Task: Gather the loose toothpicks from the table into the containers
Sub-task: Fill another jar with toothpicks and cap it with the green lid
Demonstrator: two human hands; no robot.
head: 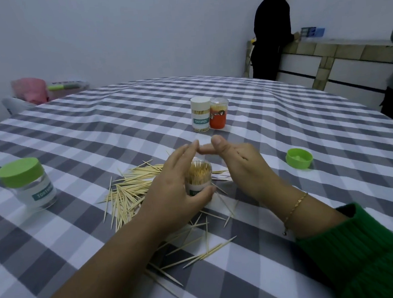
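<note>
Mid-frame we count four containers: our left hand (175, 188) grips the open container (199, 177), right hand (236, 162) relaxed; loose toothpicks (128, 191) scatter across the checked tablecloth (289, 212).

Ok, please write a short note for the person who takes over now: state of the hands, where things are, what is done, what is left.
Left hand: thumb holds the open clear toothpick jar, fingers straight.
Right hand: open beside the jar, holding nothing.
The jar looks nearly full. Its loose green lid lies to the right.
Capped clear jar with green lid on the left looks empty.
White-capped jar and orange jar stand behind, closed and filled.
Left: loose wooden toothpicks scattered around the jar.
</note>
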